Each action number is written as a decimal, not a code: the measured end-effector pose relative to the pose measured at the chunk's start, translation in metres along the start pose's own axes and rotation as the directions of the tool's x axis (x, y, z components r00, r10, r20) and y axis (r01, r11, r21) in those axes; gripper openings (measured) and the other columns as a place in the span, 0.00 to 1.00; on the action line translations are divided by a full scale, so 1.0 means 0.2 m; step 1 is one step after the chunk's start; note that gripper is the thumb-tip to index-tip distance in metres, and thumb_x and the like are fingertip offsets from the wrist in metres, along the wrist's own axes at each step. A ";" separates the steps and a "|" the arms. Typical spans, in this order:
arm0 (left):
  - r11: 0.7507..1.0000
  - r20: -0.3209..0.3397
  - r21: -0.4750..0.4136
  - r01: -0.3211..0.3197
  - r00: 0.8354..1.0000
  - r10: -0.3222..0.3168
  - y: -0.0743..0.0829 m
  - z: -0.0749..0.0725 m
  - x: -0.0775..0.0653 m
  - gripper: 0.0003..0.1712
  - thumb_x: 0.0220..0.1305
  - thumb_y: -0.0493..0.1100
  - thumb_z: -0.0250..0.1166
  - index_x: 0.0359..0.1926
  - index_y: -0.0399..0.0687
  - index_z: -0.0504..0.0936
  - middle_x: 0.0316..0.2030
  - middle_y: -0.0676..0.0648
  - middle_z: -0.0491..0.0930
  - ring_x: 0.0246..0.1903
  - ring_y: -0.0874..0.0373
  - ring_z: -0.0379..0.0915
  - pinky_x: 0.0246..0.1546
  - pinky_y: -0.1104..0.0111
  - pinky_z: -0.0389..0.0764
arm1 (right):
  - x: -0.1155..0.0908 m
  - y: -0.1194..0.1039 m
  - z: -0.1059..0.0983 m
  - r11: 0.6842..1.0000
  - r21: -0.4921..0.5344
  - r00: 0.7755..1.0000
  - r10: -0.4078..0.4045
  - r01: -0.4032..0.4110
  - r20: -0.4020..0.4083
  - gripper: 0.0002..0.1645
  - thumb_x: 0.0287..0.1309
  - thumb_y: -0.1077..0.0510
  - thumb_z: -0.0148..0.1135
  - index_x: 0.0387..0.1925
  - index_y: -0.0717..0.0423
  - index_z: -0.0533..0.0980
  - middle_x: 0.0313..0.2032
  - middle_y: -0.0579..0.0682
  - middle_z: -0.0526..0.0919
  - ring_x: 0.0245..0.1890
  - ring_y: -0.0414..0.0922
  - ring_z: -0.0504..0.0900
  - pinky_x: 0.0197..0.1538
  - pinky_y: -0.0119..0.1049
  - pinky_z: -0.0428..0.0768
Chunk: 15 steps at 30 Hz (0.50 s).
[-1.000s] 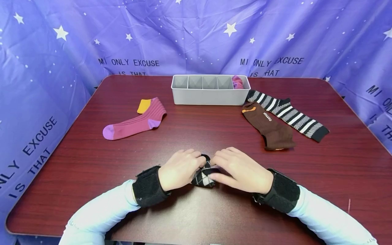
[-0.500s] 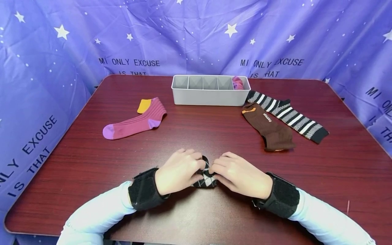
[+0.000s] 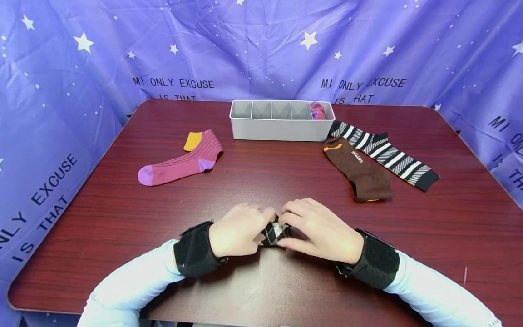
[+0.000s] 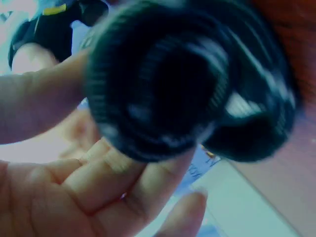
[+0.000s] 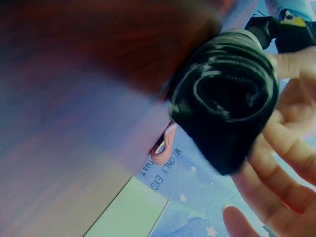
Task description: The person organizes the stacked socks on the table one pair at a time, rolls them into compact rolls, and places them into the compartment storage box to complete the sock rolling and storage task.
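A black-and-white argyle sock (image 3: 276, 233), rolled into a compact bundle, is between both hands near the front of the table. My left hand (image 3: 239, 230) grips its left end with thumb and fingers. From the right, my right hand (image 3: 323, 230) holds the other end, its fingers over the top and its thumb low at the front. In the left wrist view the dark sock (image 4: 158, 94) shows a blurred, coiled end. Spiral layers of the sock (image 5: 229, 96) appear in the right wrist view, with a flatter fold hanging below the coil. The fingers partly hide the roll.
A grey divided box (image 3: 282, 130) stands at the back, a rolled pink sock (image 3: 317, 111) in its rightmost compartment. One pink sock with a yellow cuff (image 3: 180, 164) lies flat at left. At right lie a brown sock (image 3: 361, 172) and a black-and-white striped sock (image 3: 392, 156).
The argyle sock has turned into a tighter roll; the dark loop standing at its top has folded down. Both hands have shifted slightly around it, and the other socks stay put.
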<state>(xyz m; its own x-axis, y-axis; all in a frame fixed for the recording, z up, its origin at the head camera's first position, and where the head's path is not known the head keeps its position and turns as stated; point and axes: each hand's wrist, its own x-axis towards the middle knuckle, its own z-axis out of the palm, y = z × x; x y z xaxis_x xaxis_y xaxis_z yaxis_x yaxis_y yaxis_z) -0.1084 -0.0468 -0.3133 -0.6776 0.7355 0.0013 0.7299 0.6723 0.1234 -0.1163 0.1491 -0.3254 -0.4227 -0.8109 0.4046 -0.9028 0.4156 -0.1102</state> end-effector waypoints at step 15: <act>0.989 0.083 -0.130 0.070 0.995 -0.060 -0.06 -0.01 0.02 0.09 0.49 0.43 0.61 0.35 0.54 0.77 0.35 0.55 0.72 0.36 0.61 0.69 0.30 0.67 0.73 | -0.01 0.00 0.02 0.999 -0.031 0.999 -0.036 0.037 0.007 0.12 0.43 0.55 0.60 0.33 0.53 0.73 0.29 0.40 0.76 0.30 0.36 0.72 0.42 0.33 0.67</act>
<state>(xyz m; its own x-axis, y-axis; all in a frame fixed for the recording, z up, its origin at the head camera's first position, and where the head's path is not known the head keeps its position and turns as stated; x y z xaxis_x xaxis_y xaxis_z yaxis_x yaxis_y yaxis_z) -0.1201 -0.0523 -0.3135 -0.7100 0.6986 -0.0886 0.6627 0.7054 0.2513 -0.1152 0.1483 -0.3299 -0.3900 -0.8283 0.4023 -0.9148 0.3982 -0.0670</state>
